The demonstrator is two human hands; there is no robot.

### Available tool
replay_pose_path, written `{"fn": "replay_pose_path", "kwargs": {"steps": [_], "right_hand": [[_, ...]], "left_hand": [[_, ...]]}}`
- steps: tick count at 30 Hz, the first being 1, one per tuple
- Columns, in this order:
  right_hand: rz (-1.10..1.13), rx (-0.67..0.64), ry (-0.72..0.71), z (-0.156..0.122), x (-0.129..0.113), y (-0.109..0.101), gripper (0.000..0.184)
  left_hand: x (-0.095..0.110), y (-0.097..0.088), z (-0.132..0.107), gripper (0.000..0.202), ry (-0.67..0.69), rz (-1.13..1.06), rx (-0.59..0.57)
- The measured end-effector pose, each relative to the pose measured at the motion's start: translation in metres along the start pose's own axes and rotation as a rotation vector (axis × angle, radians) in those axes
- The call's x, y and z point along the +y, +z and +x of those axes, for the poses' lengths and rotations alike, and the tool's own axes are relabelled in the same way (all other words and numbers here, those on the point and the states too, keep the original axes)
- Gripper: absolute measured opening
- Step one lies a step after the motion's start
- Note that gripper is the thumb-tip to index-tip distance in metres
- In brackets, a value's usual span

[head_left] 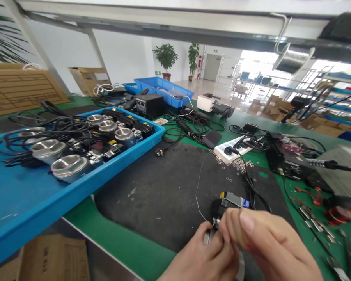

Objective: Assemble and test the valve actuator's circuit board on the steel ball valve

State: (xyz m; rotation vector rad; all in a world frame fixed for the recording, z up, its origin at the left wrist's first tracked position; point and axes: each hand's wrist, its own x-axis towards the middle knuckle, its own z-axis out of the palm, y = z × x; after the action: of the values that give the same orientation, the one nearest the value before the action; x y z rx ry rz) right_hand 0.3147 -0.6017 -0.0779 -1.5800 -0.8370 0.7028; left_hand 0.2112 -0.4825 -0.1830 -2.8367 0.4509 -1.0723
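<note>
Low in the view, a device with a black housing [229,201] and a metal lower part stands on the dark mat [163,187]. My left hand [204,253] is closed around its metal part, which shows only in glimpses between the fingers. A thin wire [197,191] runs from beside the power strip down to my left fingertips. Close against the front of the housing, my right hand [260,238] is pinched shut. Whatever its fingers hold is hidden.
A blue tray [128,158] at left carries several similar metal-and-black devices with cables. Small washers [240,166] lie scattered by the white power strip [229,150]. At right are a black soldering station [289,164] and loose metal parts. A solder spool [294,60] hangs overhead.
</note>
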Motion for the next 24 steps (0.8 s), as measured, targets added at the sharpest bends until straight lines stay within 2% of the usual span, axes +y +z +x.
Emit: {"fn": "replay_pose_path", "kwargs": {"steps": [4,8,14,18,21,24], "right_hand": [[-0.061,-0.144,0.062,0.022,-0.016,0.011,0.055],[-0.223,-0.206,0.067,0.042,-0.032,0.029,0.053],[-0.389,-0.286,-0.017,0.057,-0.028,0.049,0.054],[-0.322,-0.234,-0.005,0.055,-0.022,0.049,0.053],[-0.214,-0.198,0.015,0.05,-0.019,0.046,0.053],[-0.068,-0.201,0.027,0.047,-0.015,0.043,0.055]], "left_hand": [[0.005,0.0,-0.006,0.025,-0.034,-0.084,-0.041],[0.004,-0.001,-0.007,0.027,-0.029,-0.158,-0.051],[0.003,-0.009,-0.008,0.042,-0.05,-0.115,-0.068],[0.001,-0.002,-0.011,0.04,-0.027,-0.107,-0.047],[0.001,0.011,-0.009,0.027,-0.013,-0.114,-0.024],[0.001,0.02,-0.008,0.027,-0.048,-0.114,-0.024]]}}
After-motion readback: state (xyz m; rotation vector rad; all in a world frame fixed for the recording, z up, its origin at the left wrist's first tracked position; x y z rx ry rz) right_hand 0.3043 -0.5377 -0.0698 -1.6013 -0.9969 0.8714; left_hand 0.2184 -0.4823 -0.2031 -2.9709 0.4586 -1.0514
